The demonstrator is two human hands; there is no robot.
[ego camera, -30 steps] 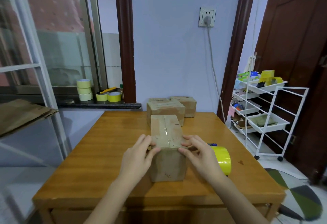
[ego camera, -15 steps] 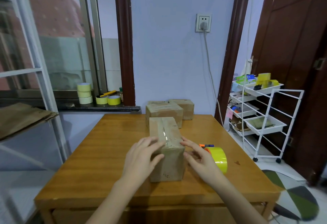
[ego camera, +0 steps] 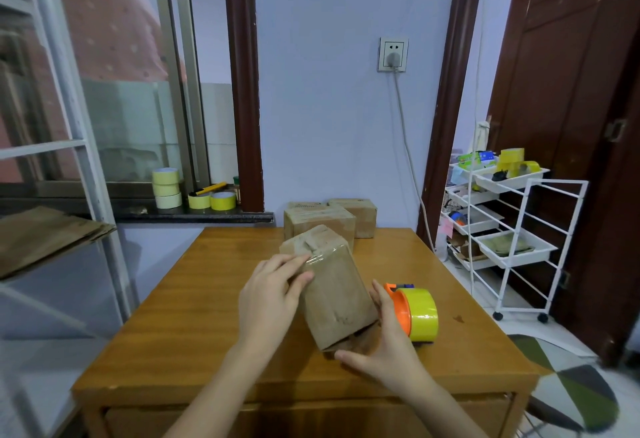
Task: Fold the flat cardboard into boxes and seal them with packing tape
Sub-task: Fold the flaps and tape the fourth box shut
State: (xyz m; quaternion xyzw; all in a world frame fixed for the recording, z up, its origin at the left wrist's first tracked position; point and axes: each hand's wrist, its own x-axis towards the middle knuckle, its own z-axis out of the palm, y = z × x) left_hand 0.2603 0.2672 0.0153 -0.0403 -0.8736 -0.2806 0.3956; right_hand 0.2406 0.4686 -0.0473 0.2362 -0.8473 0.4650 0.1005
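- Where the frame begins on the far left, a stack of flat cardboard (ego camera: 45, 237) lies on a white shelf frame (ego camera: 74, 147), beside a window.
- On the dark window sill (ego camera: 194, 218) stand three pale tape rolls (ego camera: 167, 187) stacked one on another, then two yellow tape rolls (ego camera: 212, 200) side by side, with a yellow-handled tool (ego camera: 207, 189) lying behind them.
- The wooden table (ego camera: 173, 316) fills the middle of the view.
- The left hand (ego camera: 273, 299) grips the upper left edge of the tilted box (ego camera: 332, 295), its fingers curled over the taped end and its thumb on the near face.
- That box is lifted and tipped over the middle of the table, its taped end pointing away and up, its lower end toward the person; whether any corner touches the table cannot be told.
- Behind it, at the table's far edge against the wall, two finished boxes (ego camera: 320, 224) sit touching each other.
- The right hand (ego camera: 388, 344) cradles the box's lower right corner, fingers spread along the right side and thumb stretched underneath the bottom end.
- Just beside that hand on the table stands the tape dispenser (ego camera: 415, 313), orange-bodied with a yellow roll.
- A wall socket (ego camera: 393, 55) with a plug and a cable hangs above.
- On the right, a white wire trolley (ego camera: 512, 230) carries trays of small items, with more yellow tape on its top tray, before a dark wooden door (ego camera: 571, 91).
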